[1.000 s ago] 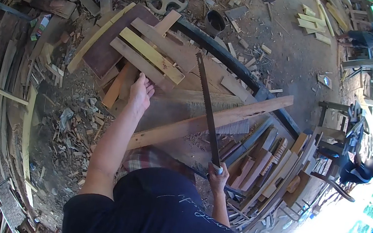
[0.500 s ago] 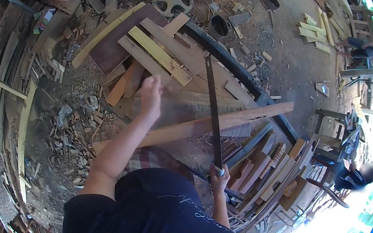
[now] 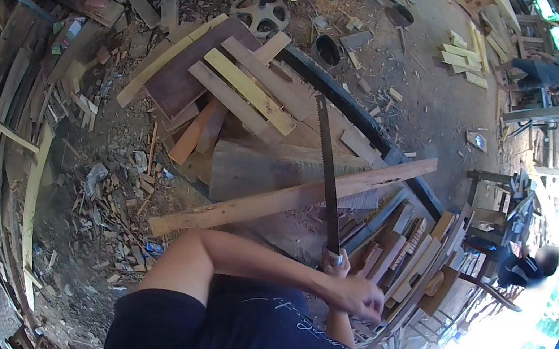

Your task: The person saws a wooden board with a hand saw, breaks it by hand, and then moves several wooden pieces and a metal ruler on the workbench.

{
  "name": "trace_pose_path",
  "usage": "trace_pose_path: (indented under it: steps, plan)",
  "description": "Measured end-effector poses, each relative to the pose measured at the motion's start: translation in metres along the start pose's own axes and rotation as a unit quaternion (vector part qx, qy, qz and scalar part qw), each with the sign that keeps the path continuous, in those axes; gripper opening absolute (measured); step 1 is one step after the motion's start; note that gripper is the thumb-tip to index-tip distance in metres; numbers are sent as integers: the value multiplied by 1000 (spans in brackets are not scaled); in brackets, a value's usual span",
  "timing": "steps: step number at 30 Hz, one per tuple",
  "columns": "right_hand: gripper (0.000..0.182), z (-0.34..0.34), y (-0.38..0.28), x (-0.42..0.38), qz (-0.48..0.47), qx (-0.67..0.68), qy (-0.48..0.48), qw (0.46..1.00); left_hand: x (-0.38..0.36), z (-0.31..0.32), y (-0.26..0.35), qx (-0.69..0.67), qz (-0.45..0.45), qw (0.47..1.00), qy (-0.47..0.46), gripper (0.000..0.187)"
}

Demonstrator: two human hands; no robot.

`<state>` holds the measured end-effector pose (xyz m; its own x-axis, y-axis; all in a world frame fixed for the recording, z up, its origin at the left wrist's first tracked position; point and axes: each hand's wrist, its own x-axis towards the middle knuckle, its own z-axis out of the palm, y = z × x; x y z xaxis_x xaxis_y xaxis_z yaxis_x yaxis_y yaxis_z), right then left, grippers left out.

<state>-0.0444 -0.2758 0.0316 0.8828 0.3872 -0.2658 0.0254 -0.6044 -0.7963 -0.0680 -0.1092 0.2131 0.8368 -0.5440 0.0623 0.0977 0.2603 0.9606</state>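
My right hand (image 3: 336,262) is wrapped around the handle of a handsaw (image 3: 328,164). The long toothed blade points away from me and lies across a long wooden board (image 3: 291,194) in this view. Across my body reaches my left arm, and my left hand (image 3: 357,296) hovers over my right forearm, close to the stacked wood. Its fingers are blurred and look partly curled. Beneath the long board is a wide wooden plank (image 3: 247,169) on the low work surface.
Beyond the saw, several slats, one of them yellowish (image 3: 249,91), rest near a dark red panel (image 3: 198,66). A pile of cut timber (image 3: 402,256) stands at the right. A black pot (image 3: 327,50) and a spoked wheel (image 3: 260,16) sit farther off. Another person (image 3: 528,269) is at the right.
My left hand has swung from above the long board at the left across to the right, over my right forearm. The saw stays in my right hand; the view has shifted slightly.
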Motion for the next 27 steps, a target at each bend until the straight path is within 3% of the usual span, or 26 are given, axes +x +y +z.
trace_pose_path:
  steps: [2,4,5,7,11,14,17,19,21,22,24,25,27]
  plan:
    - [18,-1,4,1,-4,-3,-2,1000,21,27,16,22,27,988,-150,49]
    - [18,-5,8,3,27,21,-31,999,41,52,23,87,53,967,-236,60]
    - [18,-6,10,4,23,20,-36,999,48,61,26,89,54,968,-229,60]
    - [19,-6,7,5,65,32,-44,996,54,72,40,47,58,949,-305,67]
    - [22,-6,-6,2,49,45,-55,996,88,105,34,-54,-50,942,-326,58]
    - [25,-10,17,9,27,19,-78,996,111,125,33,-32,-20,964,-264,43]
    - [27,-18,-2,10,31,5,-132,991,127,140,46,-28,10,980,-195,34]
    - [29,-25,6,20,16,5,-163,987,153,164,34,-27,-22,985,-171,24]
    - [29,-22,22,26,-118,-30,-173,977,173,184,17,-57,23,992,-114,20]
    - [32,-26,13,25,-100,3,-199,975,175,186,15,-46,6,992,-116,20]
    - [32,-23,22,33,-104,10,-214,971,173,179,35,-211,37,974,-79,22]
    - [32,-20,29,35,-102,0,-232,967,159,175,55,-288,-59,954,-52,25]
    - [34,-21,22,36,-77,38,-240,967,152,170,57,-174,-130,971,-96,33]
